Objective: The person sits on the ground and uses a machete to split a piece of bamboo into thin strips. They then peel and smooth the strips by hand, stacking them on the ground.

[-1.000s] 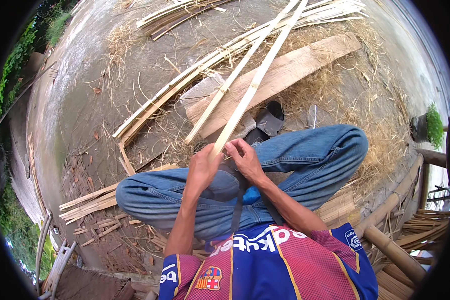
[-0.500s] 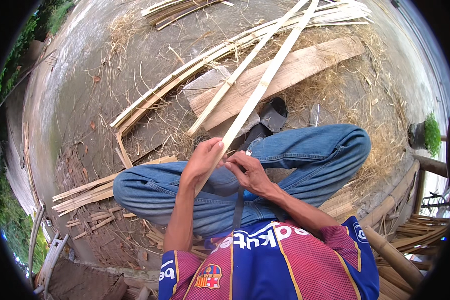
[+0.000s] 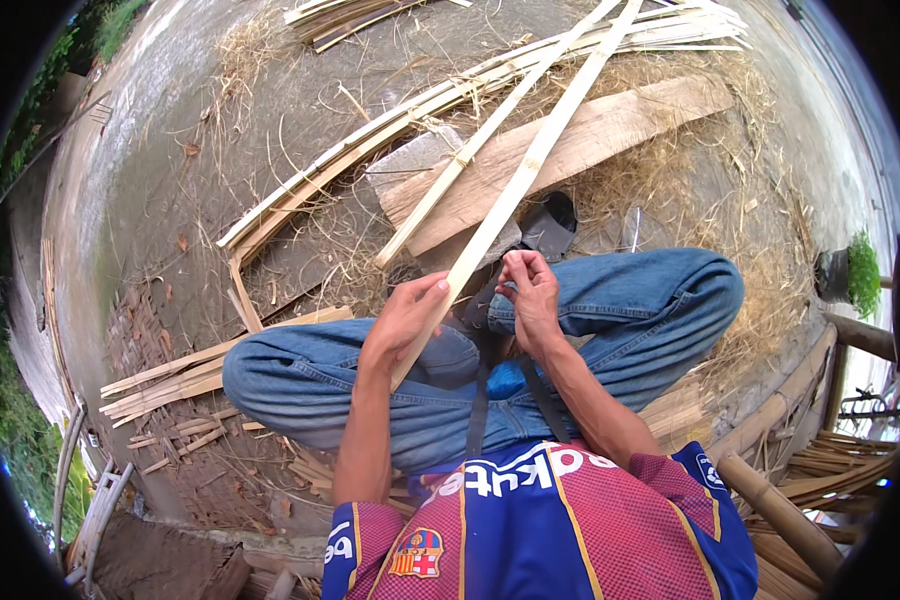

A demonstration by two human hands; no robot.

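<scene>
My left hand (image 3: 398, 325) is closed around the lower part of a long pale bamboo strip (image 3: 530, 165). The strip slants from above my lap up to the far right, over a wooden plank (image 3: 635, 125). Held apart from the strip, to its right, my right hand (image 3: 532, 300) has its fingers curled in a pinch above my right thigh. Whatever may sit between those fingertips is too small to make out. Another narrow bamboo strip (image 3: 445, 190) lies across the plank, left of the held one.
A bundle of long bamboo strips (image 3: 340, 155) stretches beyond a concrete block (image 3: 410, 165). Shorter bamboo pieces (image 3: 175, 385) lie by my left knee. Thin shavings (image 3: 670, 200) cover the ground at right. A bamboo pole (image 3: 785, 510) stands near my right elbow.
My right hand has moved from beside the strip, near my left hand, up and to the right. The left hand and the strip have hardly moved.
</scene>
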